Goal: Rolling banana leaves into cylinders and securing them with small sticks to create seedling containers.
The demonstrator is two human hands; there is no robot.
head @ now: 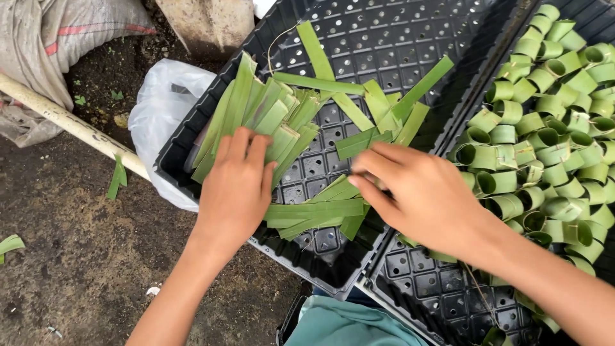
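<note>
Fingers [246, 150] of the left hand [236, 186] are laid flat on leaf strips [256, 115] in a black tray [384, 32]; right hand [423, 195] pinches one strip [362, 142]. Leaf rings [544, 128] are piled in the next tray [423, 295].

Left hand [236, 186]: palm down, fingers together and stretched forward, flat, pressing down. Left forearm bare, runs from lower left edge up to wrist, nearly straight. Right hand [419, 195]: palm down, fingers pointing left, slightly curled, tips drawn close as if pinching; grip itself hidden under fingers. Right forearm bare, enters from lower right corner. Hands near, not touching.
</note>
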